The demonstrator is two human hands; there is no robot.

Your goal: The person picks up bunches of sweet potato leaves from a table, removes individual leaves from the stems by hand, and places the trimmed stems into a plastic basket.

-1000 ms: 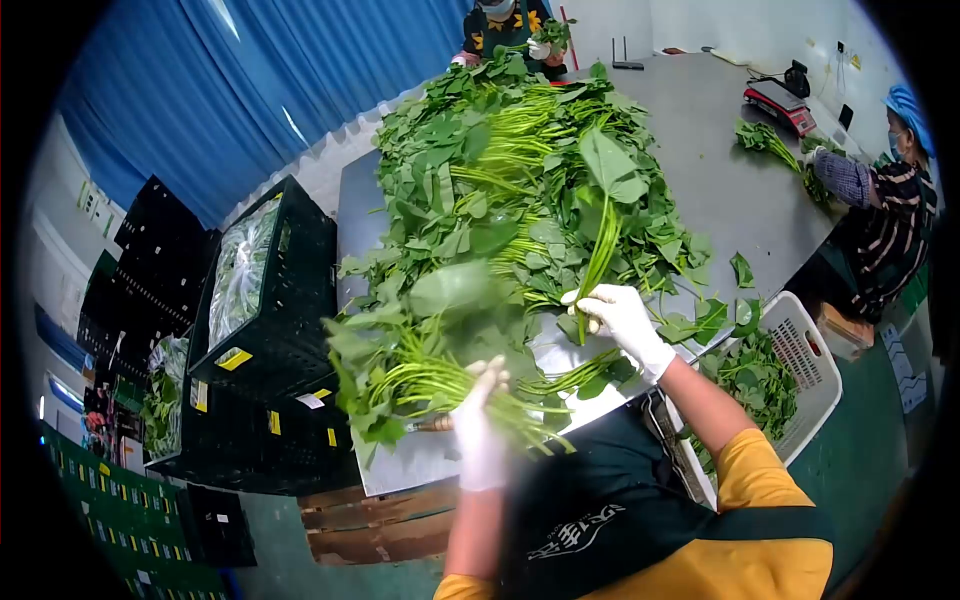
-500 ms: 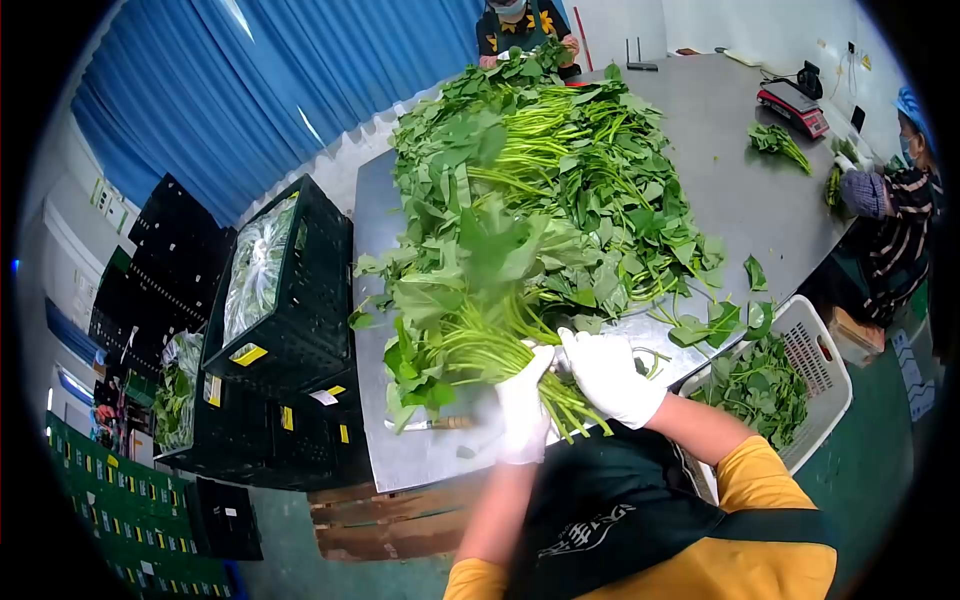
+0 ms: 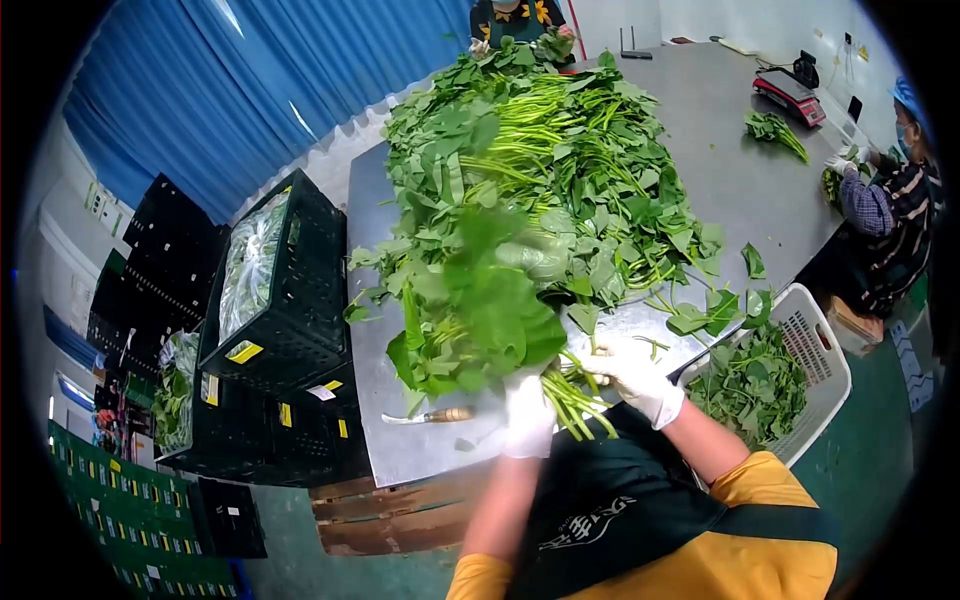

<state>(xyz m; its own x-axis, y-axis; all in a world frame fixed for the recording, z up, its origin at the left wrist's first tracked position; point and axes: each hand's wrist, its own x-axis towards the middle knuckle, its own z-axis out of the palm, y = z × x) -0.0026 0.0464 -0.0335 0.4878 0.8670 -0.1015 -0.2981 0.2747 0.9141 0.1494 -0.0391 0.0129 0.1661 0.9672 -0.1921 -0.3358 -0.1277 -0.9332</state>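
Note:
White gloves cover both hands. My left hand (image 3: 528,412) is wrapped round a bunch of leafy green stems (image 3: 578,398), whose cut ends point toward my apron. The bunch's leaves (image 3: 495,310) are smeared by motion above that hand. Just right of the stems is my right hand (image 3: 632,378), its thumb and fingers apart, with nothing visibly gripped. A curved knife with a wooden handle (image 3: 448,415) lies on the metal table (image 3: 425,455) left of my left hand. Behind the hands, a large heap of greens (image 3: 570,170) covers the table's middle.
A white basket of leaves (image 3: 838,375) stands at the right. Dark crates (image 3: 318,300), one holding bagged greens, are stacked at the left. A person stands at the far end; another (image 3: 885,210) handles greens at the right, near a red scale (image 3: 790,95).
The bunch's leaves have swung, uncovering the knife. My right hand has moved slightly right, off the stems, and its fingers have opened.

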